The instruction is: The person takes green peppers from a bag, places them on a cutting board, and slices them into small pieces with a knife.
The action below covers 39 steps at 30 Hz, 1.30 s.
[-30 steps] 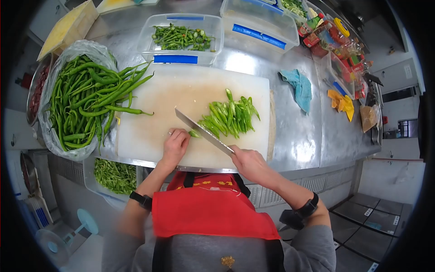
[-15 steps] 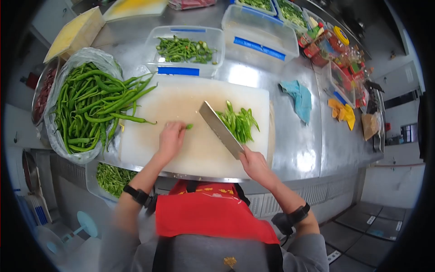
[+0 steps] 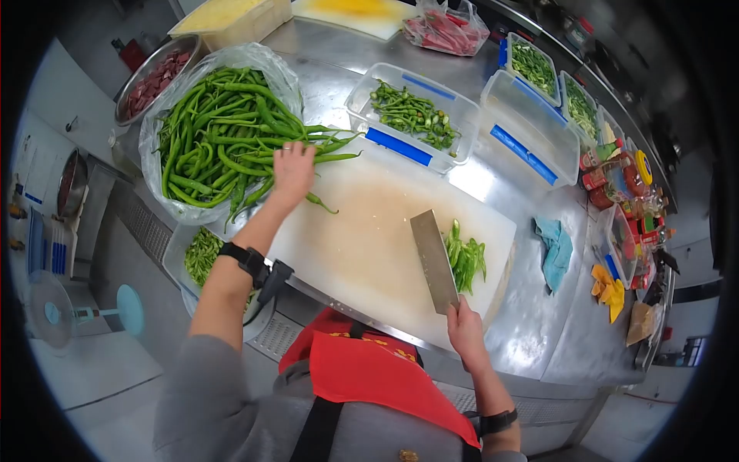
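Long green chili peppers fill a bowl lined with a clear plastic bag, some stems reaching over the white cutting board. Over these ends lies my left hand, its fingers bent round a pepper and partly hidden. My right hand grips the handle of a cleaver, whose broad blade rests at the board's right side. Just right of the blade lies a pile of sliced green pepper.
Behind the board stand a clear tub of pepper stems and another clear tub. A blue cloth and an orange cloth lie to the right. Below the counter's left edge sits a tub of cut greens. Bottles crowd the far right.
My left hand has moved from the board to the peppers at the left. The small green piece beside it is gone from there. My view has turned left; the cleaver stays in my right hand.
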Motion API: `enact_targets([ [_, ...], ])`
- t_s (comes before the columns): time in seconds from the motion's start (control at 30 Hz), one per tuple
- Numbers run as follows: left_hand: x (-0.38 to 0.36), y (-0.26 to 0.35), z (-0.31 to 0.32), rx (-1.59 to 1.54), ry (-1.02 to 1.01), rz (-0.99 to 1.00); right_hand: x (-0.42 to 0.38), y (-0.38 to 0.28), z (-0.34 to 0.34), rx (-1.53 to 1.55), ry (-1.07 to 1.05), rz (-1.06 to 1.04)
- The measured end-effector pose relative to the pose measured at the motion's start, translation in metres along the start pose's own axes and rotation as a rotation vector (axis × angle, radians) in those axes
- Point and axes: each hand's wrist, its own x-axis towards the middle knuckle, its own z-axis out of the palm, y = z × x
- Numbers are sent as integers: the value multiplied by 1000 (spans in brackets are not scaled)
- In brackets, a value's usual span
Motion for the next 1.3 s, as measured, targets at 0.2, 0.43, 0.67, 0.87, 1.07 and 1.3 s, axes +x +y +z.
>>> enact_targets([
  [0.2,8,-54,-17,-157,-163,0,2,6,3,-31,2,-21],
  [0.43,24,-26,-90,-530,38,30,-1,8,6,-50,55,-82],
  [0.67,18,68,-142,-1346,252,-205,-4,1,5,-19,48,-27],
  [0.87,-57,86,-39,-1339,-440,-606,-6,-2,4,-15,42,18],
  [1.07,-102,87,-56,-762,-228,91,-4,10,9,-18,45,-5],
  [1.3,-89,88,-32,-558,-210,676,-5,8,14,-28,70,6],
])
